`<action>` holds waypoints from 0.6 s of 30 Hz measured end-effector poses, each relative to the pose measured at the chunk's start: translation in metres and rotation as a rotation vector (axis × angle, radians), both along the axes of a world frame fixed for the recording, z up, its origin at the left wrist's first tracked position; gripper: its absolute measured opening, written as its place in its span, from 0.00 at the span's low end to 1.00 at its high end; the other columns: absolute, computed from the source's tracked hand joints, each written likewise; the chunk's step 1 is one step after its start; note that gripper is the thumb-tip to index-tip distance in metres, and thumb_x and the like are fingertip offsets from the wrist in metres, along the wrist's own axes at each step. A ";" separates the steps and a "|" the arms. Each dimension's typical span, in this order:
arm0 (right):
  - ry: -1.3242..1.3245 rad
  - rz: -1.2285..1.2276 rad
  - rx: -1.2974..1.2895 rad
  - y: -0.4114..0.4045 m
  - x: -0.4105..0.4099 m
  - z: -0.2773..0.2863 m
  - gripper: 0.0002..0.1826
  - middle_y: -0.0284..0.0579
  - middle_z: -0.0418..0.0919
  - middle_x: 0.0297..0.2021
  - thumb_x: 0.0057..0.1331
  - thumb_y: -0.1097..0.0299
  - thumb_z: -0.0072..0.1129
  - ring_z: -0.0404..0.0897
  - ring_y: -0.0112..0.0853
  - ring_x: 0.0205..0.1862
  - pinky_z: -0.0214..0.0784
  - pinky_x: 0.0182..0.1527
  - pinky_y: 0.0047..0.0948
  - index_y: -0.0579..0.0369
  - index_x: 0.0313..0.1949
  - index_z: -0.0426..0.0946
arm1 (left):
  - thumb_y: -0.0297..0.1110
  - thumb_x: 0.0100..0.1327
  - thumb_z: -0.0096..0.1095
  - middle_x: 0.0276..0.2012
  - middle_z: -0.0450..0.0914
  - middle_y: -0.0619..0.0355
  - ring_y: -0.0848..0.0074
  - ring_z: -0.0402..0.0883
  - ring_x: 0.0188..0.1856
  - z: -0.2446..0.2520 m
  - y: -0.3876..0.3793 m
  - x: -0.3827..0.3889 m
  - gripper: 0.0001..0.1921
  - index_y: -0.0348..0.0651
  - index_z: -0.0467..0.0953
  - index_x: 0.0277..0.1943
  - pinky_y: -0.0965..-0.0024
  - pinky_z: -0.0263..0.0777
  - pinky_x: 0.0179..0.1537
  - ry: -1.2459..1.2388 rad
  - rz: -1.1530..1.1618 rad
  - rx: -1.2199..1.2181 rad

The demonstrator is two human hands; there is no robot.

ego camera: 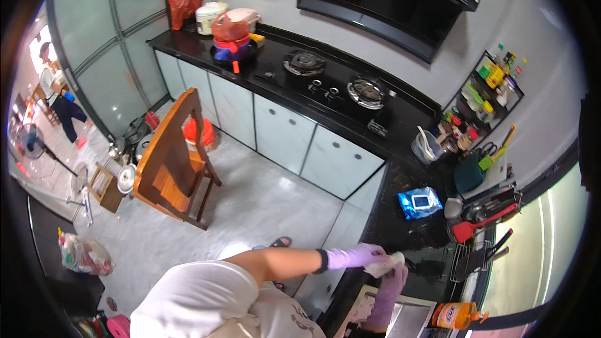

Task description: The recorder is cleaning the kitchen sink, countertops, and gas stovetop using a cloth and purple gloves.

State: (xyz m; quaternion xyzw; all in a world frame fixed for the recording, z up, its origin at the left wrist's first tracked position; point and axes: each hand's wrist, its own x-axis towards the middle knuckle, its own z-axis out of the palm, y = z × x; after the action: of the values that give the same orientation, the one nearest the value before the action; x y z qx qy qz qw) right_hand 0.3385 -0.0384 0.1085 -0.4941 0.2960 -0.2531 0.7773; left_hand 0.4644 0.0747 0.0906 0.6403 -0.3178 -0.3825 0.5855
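Observation:
Both of my hands wear light purple gloves and meet over the black countertop [394, 188], close to the metal sink [411, 317]. Between them is a crumpled white cloth or wipe [387, 265]. My left hand [368, 256] grips its left side, and my right hand [398, 276] holds its right side from below. Further up the counter lies a blue wipes packet [420, 203] with a white lid. An orange pump bottle [455, 315] stands beside the sink.
A gas hob [335, 82] sits in the back counter, with pans and bags at its left. Spice bottles [497, 75], a knife block [469, 171] and a red spatula [483, 223] line the right wall. A wooden chair [164, 169] stands on the floor behind. Another person [58, 94] is beyond the doorway.

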 end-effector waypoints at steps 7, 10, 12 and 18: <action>0.102 0.160 -0.493 0.041 0.118 0.025 0.04 0.31 0.71 0.30 0.63 0.70 0.53 0.68 0.18 0.33 0.62 0.36 0.18 0.57 0.34 0.72 | 0.51 0.62 0.57 0.43 0.79 0.58 0.80 0.73 0.46 -0.003 0.061 0.075 0.22 0.43 0.75 0.50 0.75 0.66 0.49 -0.108 0.033 0.083; 0.163 0.249 -0.481 0.058 0.178 0.027 0.06 0.31 0.73 0.29 0.63 0.71 0.55 0.70 0.17 0.33 0.63 0.35 0.16 0.60 0.37 0.74 | 0.39 0.65 0.54 0.42 0.78 0.60 0.80 0.73 0.46 -0.016 0.077 0.118 0.15 0.37 0.74 0.49 0.76 0.66 0.49 0.294 0.292 -0.145; 0.205 0.257 -0.467 0.066 0.216 0.028 0.07 0.31 0.73 0.29 0.63 0.70 0.55 0.70 0.17 0.33 0.63 0.35 0.16 0.60 0.37 0.74 | 0.37 0.66 0.54 0.42 0.78 0.61 0.81 0.74 0.44 -0.017 0.094 0.155 0.14 0.38 0.75 0.48 0.77 0.67 0.49 0.483 0.469 -0.295; 0.155 0.399 -0.391 0.105 0.329 0.033 0.10 0.31 0.74 0.32 0.62 0.68 0.56 0.69 0.17 0.34 0.62 0.38 0.18 0.60 0.40 0.75 | 0.38 0.66 0.53 0.43 0.77 0.60 0.79 0.74 0.45 -0.012 0.138 0.256 0.16 0.38 0.72 0.52 0.76 0.69 0.47 0.549 0.695 -0.467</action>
State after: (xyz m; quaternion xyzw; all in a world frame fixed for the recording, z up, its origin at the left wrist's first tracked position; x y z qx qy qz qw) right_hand 0.6671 0.0663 0.1411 -0.7008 0.1969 -0.1089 0.6769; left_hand 0.7206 0.2124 0.0788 0.4357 0.0031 -0.2378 0.8681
